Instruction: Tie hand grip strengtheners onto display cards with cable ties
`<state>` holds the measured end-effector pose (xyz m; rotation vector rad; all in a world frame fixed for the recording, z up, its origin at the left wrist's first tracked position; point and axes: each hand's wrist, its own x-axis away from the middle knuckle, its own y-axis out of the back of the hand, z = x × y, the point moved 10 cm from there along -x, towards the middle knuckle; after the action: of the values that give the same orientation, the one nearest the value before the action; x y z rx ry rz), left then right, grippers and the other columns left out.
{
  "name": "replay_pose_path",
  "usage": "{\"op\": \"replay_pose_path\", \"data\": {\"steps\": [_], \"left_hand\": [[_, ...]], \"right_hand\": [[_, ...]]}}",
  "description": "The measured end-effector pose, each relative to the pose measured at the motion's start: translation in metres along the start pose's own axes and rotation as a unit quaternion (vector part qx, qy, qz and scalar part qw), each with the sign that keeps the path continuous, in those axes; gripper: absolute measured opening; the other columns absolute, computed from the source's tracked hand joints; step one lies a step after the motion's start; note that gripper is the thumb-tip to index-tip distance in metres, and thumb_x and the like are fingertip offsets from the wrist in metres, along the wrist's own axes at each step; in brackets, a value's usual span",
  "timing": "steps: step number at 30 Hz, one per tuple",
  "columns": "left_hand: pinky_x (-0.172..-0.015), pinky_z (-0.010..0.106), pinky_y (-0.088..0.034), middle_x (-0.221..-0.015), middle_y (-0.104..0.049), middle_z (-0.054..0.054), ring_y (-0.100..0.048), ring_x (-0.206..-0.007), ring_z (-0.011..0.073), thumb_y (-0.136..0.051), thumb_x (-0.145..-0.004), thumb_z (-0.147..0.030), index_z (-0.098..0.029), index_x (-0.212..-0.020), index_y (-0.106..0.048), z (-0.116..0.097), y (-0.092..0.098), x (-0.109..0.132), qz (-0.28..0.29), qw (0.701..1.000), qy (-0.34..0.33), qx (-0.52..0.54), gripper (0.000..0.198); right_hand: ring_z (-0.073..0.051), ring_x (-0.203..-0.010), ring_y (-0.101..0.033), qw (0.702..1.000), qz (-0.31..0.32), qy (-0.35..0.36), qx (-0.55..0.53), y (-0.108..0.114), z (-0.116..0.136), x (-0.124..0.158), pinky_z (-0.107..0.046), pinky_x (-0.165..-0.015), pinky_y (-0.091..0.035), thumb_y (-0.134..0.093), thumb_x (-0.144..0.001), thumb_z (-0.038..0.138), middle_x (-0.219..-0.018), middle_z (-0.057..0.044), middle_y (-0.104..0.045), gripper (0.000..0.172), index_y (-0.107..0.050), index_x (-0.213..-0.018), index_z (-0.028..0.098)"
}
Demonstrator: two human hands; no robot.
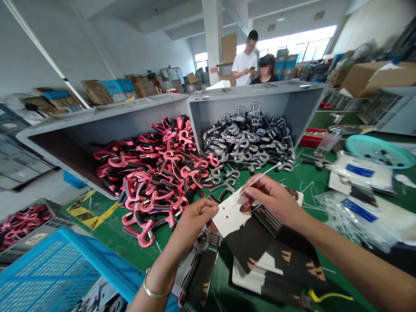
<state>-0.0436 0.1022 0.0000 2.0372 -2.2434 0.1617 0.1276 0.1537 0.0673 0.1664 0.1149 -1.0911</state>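
My left hand [199, 213] pinches the edge of a white printed backing card [226, 219] with small punched holes. Closed just right of it, my right hand [273, 200] grips a thin white cable tie [262, 175] that points up and away over the card. Below lies a stack of dark printed cards [276, 264] on the green table. Beside my left wrist, a grey-and-black hand grip exerciser [191, 264] rests on another card. Pink-and-black grip exercisers [152, 186] spill from a bin on the left, grey ones [243, 138] from a bin on the right.
Bundled cable ties [354, 221] and bags with blue labels [364, 171] lie at right, near a turquoise tray [380, 151]. Yellow-handled cutters [316, 298] sit at the front edge. A blue crate [65, 260] stands lower left. Two people [245, 65] are beyond the grey bins [256, 90].
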Motion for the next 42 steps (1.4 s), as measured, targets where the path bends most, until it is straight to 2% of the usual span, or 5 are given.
{"op": "replay_pose_path", "data": {"steps": [15,25,31,37,42], "left_hand": [[-0.056,0.021,-0.046,-0.076,-0.066,0.001,-0.059,-0.058,0.0099,-0.069,-0.083,-0.045,-0.016,-0.102,-0.063,0.065,0.000,-0.027,-0.116,0.964,0.007,0.239,0.035],[-0.072,0.024,-0.047,-0.072,-0.065,-0.003,-0.061,-0.071,0.0137,-0.075,-0.073,-0.022,-0.017,-0.078,-0.065,0.060,0.001,-0.018,-0.123,0.985,-0.059,0.106,0.012],[-0.078,0.029,-0.049,-0.092,-0.067,0.004,-0.063,-0.084,0.0185,-0.064,-0.086,-0.026,-0.019,-0.096,-0.073,0.048,-0.011,0.021,-0.016,0.996,-0.091,-0.011,0.015],[-0.086,0.028,-0.047,-0.091,-0.069,0.002,-0.061,-0.091,0.0181,-0.069,-0.082,-0.023,-0.021,-0.088,-0.076,0.044,0.000,0.003,-0.170,0.978,-0.114,0.031,0.010],[-0.085,0.033,-0.052,-0.100,-0.075,0.005,-0.068,-0.092,0.0218,-0.069,-0.079,-0.024,-0.019,-0.109,-0.072,0.056,-0.023,-0.022,-0.143,0.979,-0.091,0.111,0.030]], "right_hand": [[-0.018,-0.078,-0.064,0.945,0.052,0.114,0.304,-0.024,-0.020,-0.021,-0.031,-0.075,-0.048,-0.044,-0.101,0.031,-0.087,-0.004,-0.066,0.019,-0.060,-0.101,0.020],[-0.017,-0.082,-0.062,0.964,0.060,0.095,0.240,-0.022,-0.027,-0.024,-0.029,-0.075,-0.046,-0.052,-0.097,0.032,-0.089,-0.002,-0.067,0.015,-0.062,-0.094,0.021],[-0.015,-0.077,-0.057,0.970,0.064,0.080,0.220,-0.020,-0.030,-0.023,-0.026,-0.070,-0.042,-0.054,-0.095,0.031,-0.083,0.001,-0.063,0.012,-0.059,-0.093,0.021],[-0.014,-0.065,-0.054,0.938,0.057,0.094,0.328,-0.028,-0.027,-0.023,-0.025,-0.061,-0.037,-0.054,-0.092,0.026,-0.074,0.003,-0.058,0.005,-0.056,-0.090,0.022],[-0.013,-0.060,-0.051,0.928,0.050,0.100,0.357,-0.032,-0.022,-0.020,-0.025,-0.059,-0.033,-0.054,-0.090,0.021,-0.070,0.004,-0.056,0.003,-0.055,-0.088,0.022]]}}
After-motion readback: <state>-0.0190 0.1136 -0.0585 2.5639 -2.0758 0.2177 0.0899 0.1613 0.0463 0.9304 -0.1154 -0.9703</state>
